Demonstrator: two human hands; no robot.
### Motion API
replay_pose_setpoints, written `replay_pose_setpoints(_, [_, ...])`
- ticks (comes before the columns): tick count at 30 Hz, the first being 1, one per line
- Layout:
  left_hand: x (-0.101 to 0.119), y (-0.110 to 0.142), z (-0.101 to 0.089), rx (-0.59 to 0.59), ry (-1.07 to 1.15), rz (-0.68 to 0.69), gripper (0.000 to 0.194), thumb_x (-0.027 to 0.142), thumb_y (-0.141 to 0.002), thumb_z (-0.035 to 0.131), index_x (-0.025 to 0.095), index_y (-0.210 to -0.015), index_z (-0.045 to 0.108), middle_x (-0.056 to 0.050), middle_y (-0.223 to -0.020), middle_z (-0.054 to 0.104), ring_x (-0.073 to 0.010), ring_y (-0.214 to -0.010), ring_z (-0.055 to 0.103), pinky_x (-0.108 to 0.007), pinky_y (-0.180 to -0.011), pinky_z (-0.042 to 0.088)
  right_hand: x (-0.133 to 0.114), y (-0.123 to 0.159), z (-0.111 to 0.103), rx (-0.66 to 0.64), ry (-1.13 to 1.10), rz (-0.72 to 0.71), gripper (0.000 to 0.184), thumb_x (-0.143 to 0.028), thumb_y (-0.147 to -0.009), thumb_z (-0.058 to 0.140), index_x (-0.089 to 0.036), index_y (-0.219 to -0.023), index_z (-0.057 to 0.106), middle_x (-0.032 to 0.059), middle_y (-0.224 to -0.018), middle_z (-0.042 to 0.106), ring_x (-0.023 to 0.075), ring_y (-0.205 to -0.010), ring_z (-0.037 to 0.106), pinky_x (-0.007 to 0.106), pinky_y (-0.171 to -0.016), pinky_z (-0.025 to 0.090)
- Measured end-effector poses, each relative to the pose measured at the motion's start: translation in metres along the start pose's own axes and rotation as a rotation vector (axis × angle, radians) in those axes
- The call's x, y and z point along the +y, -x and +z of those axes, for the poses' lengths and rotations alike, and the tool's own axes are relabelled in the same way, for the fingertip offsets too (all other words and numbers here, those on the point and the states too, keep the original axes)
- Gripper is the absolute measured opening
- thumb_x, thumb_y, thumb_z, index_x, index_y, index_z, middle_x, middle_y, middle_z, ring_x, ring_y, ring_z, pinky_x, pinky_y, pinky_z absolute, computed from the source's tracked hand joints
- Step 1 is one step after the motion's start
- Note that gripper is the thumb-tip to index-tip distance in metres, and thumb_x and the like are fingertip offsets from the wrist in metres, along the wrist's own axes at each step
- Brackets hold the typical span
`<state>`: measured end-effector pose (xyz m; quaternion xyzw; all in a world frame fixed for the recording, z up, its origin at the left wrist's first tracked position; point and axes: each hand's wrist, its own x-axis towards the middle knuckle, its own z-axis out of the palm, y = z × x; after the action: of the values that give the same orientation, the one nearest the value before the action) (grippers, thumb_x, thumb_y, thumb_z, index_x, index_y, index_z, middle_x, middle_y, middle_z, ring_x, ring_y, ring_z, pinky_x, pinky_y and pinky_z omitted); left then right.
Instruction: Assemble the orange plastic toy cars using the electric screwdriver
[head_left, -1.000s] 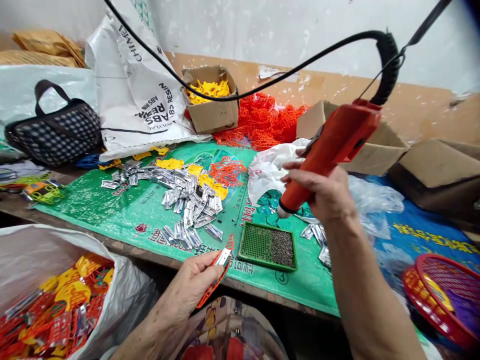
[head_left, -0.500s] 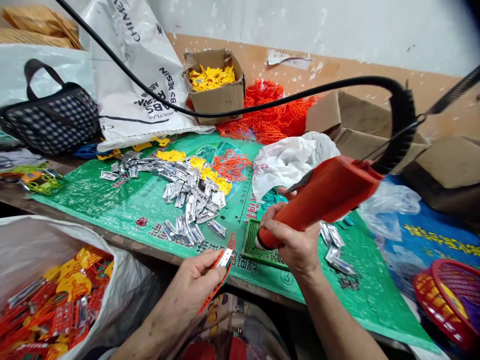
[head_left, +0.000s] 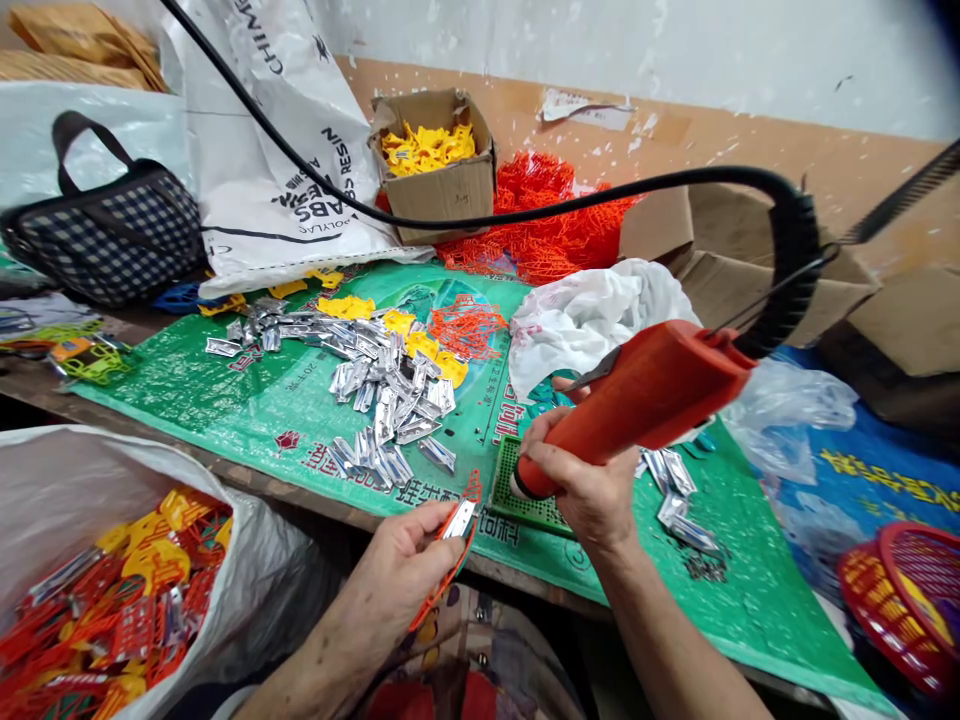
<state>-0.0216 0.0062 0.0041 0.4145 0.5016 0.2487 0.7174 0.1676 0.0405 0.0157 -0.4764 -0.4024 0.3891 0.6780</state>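
My left hand (head_left: 412,565) pinches an orange plastic part (head_left: 471,488) with a silver metal piece (head_left: 460,518) lying along it, just off the table's front edge. In my right hand (head_left: 589,485) is an orange-red electric screwdriver (head_left: 637,400), its fingers wrapped round the body and its tip pointing down-left. A black cable curves up from its rear end. Beneath the tool, a green perforated tray (head_left: 504,490) rests on the green table cover; small dark bits lie in it. The tool and hand hide part of the tray. Several silver metal pieces (head_left: 390,400) are heaped left of it.
An open white sack (head_left: 247,560) of orange and yellow parts stands front left. At the back are a cardboard box (head_left: 442,205) of yellow parts, a red-orange heap (head_left: 555,220) and a white cloth (head_left: 592,310). A red basket (head_left: 892,600) stands right. The black cable (head_left: 525,215) hangs across.
The view has shifted slightly. The screwdriver's rear end has tipped down a little, and its hose with it. Both hands keep their holds.
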Motion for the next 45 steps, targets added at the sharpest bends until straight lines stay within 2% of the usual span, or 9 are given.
replay_pose_setpoints(6, [-0.005,-0.002,0.001,0.040,0.012,-0.010,0.035,0.031,-0.078,0.067,0.016,-0.110,0.070,0.001,-0.077,0.067,-0.0119,-0.062,0.053,-0.023,-0.061,0.039,-0.007,0.001,0.006,0.039,0.075,-0.024,0.019,-0.023,-0.060,0.074,-0.020,-0.074,0.063,-0.0012,-0.063,0.063,0.0160,-0.058,0.058,0.032,-0.059,0.051])
replay_pose_setpoints(12, [-0.010,-0.005,-0.001,0.028,0.041,0.055,0.037,0.028,-0.076,0.069,0.017,-0.110,0.071,-0.002,-0.088,0.071,-0.0179,-0.081,0.062,-0.027,-0.075,0.046,-0.009,0.004,0.008,0.045,0.099,-0.027,0.016,-0.021,-0.058,0.073,-0.019,-0.071,0.064,-0.0003,-0.066,0.064,0.0155,-0.058,0.058,0.032,-0.058,0.051])
replay_pose_setpoints(18, [-0.010,-0.003,0.002,-0.013,0.083,0.051,0.034,0.026,-0.077,0.067,0.018,-0.109,0.074,-0.002,-0.084,0.072,-0.0194,-0.081,0.063,-0.028,-0.077,0.046,-0.002,0.005,0.003,0.038,0.020,-0.024,0.013,-0.019,-0.060,0.077,-0.017,-0.068,0.067,-0.0007,-0.068,0.064,0.0155,-0.060,0.058,0.033,-0.060,0.050])
replay_pose_setpoints(22, [-0.009,-0.002,0.004,0.001,0.089,0.053,0.035,0.025,-0.073,0.070,0.017,-0.107,0.075,-0.002,-0.075,0.070,-0.0199,-0.076,0.063,-0.029,-0.073,0.046,-0.014,0.002,-0.001,0.006,-0.065,-0.048,0.011,-0.017,-0.061,0.076,-0.018,-0.064,0.066,-0.0017,-0.065,0.063,0.0152,-0.059,0.058,0.033,-0.061,0.050])
replay_pose_setpoints(25, [-0.011,-0.004,0.005,0.013,0.108,0.062,0.035,0.023,-0.071,0.069,0.017,-0.104,0.076,-0.001,-0.071,0.069,-0.0195,-0.073,0.063,-0.028,-0.070,0.046,-0.035,0.001,-0.001,0.009,-0.160,-0.096,0.019,-0.013,-0.061,0.075,-0.021,-0.076,0.067,-0.0029,-0.066,0.065,0.0145,-0.058,0.059,0.032,-0.061,0.050])
replay_pose_setpoints(29, [-0.015,-0.006,0.007,0.020,0.121,0.081,0.033,0.020,-0.070,0.070,0.017,-0.102,0.077,-0.001,-0.070,0.069,-0.0189,-0.072,0.062,-0.027,-0.069,0.045,-0.060,0.009,0.004,-0.084,-0.295,-0.119,0.040,-0.010,-0.066,0.070,-0.028,-0.101,0.066,-0.0037,-0.069,0.066,0.0143,-0.061,0.061,0.031,-0.063,0.053])
replay_pose_setpoints(34, [-0.017,-0.007,0.008,0.023,0.144,0.079,0.031,0.023,-0.071,0.073,0.016,-0.101,0.078,-0.002,-0.071,0.070,-0.0185,-0.072,0.061,-0.027,-0.067,0.044,-0.067,0.021,0.014,-0.181,-0.351,-0.106,0.057,-0.009,-0.068,0.069,-0.032,-0.119,0.061,-0.0041,-0.072,0.066,0.0139,-0.064,0.062,0.031,-0.067,0.055])
replay_pose_setpoints(45, [-0.014,-0.006,0.008,0.034,0.161,0.074,0.030,0.025,-0.070,0.075,0.015,-0.098,0.078,-0.001,-0.072,0.070,-0.0142,-0.066,0.056,-0.024,-0.062,0.037,-0.058,0.025,0.024,-0.166,-0.361,-0.059,0.050,-0.011,-0.066,0.071,-0.031,-0.112,0.064,-0.0044,-0.069,0.065,0.0133,-0.062,0.061,0.029,-0.061,0.054])
